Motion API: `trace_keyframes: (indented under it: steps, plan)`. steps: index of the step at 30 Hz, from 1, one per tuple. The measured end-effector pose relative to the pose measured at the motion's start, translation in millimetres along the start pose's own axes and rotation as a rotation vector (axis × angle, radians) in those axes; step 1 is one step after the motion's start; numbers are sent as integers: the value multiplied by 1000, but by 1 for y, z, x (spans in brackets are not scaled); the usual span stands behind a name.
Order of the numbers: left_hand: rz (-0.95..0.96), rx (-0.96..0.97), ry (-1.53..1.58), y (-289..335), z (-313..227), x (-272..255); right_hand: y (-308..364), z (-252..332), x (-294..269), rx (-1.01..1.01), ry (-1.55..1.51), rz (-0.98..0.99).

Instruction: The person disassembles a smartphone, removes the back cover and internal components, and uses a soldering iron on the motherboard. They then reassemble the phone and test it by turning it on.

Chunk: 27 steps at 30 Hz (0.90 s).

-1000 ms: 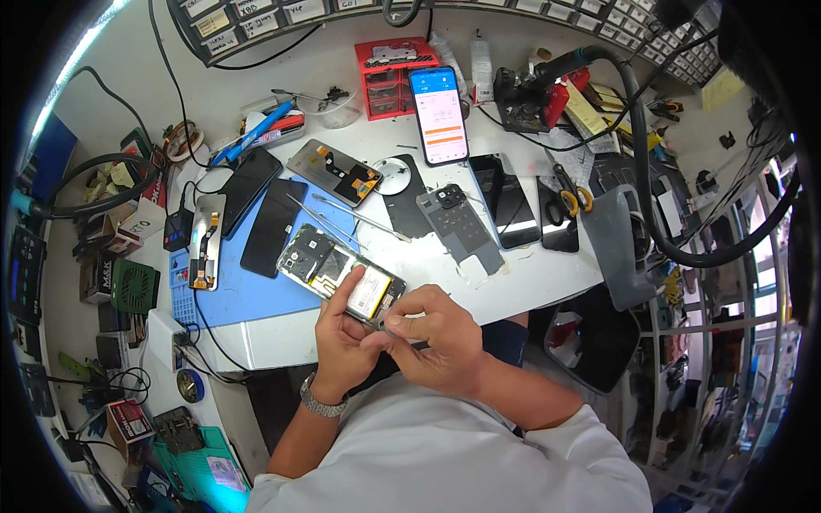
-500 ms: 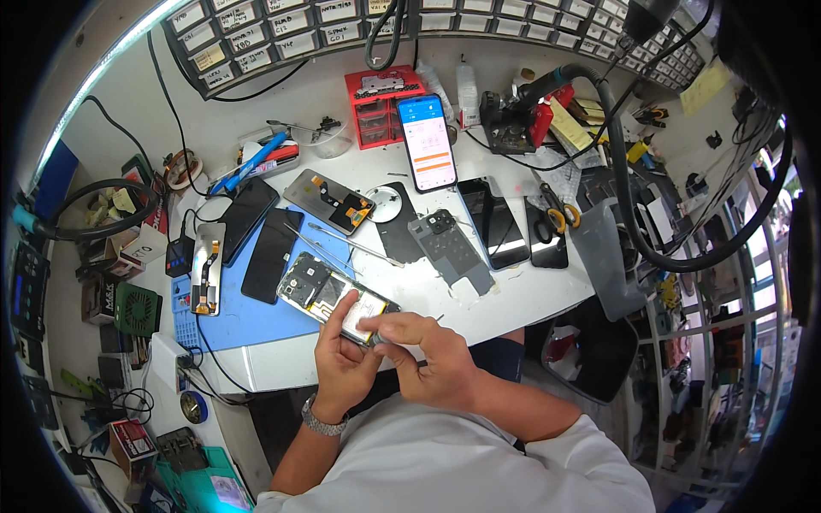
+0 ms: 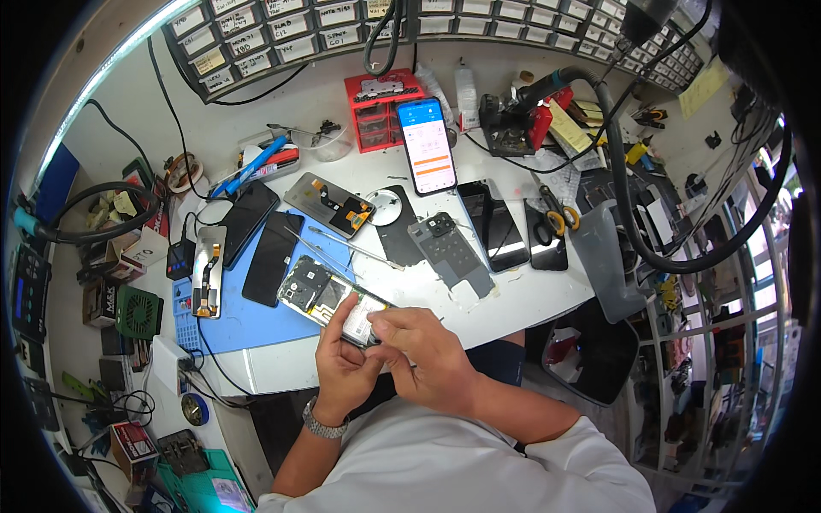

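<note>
An opened phone (image 3: 318, 288) with its battery and inner boards showing lies tilted at the bench's front edge. My left hand (image 3: 344, 368) grips its near end, the index finger stretched along the battery. Over the phone's near right corner, my right hand (image 3: 434, 355) is closed in a pinch; whatever sits between thumb and finger is mostly hidden. Just beyond the phone are metal tweezers (image 3: 321, 256) and a thin metal pry tool (image 3: 363, 248). A grey phone back cover (image 3: 451, 256) rests to the right.
Dark phones (image 3: 272, 256) and loose screen parts (image 3: 333, 203) lie on the blue mat (image 3: 231, 329). A lit phone (image 3: 428, 150) leans on a red drawer box (image 3: 374, 120). Scissors (image 3: 554, 218) lie at the right. A dark bin (image 3: 590, 359) stands below the bench's right edge.
My right hand has shifted very slightly, its fingers drawing back a little from the battery toward the phone's near corner. My left hand keeps its grip.
</note>
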<state>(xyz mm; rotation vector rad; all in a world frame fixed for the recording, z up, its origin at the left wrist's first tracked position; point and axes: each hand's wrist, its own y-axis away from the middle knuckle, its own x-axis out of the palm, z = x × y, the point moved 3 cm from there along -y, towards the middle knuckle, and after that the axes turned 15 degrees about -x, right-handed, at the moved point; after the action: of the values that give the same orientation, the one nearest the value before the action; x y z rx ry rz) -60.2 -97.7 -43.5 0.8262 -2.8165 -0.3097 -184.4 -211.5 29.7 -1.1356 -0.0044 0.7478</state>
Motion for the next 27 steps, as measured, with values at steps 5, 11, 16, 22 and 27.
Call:
trace_keyframes:
  steps: [5, 11, 16, 22, 27]
  plan:
    - [54, 72, 165, -4, 5, 3, 20, -4, 4, 43, -260, -65]
    - [1, 10, -23, 0, 3, -4, 12, -3, 7, 44, -243, -44]
    - [61, 86, 152, -3, 2, 4, 25, -7, 10, 15, -319, -39]
    - [57, 62, 79, 0, 2, 1, 14, -7, 13, -50, -194, -13]
    - [73, 130, 109, -4, 2, 4, 28, -11, 13, -16, -169, -2]
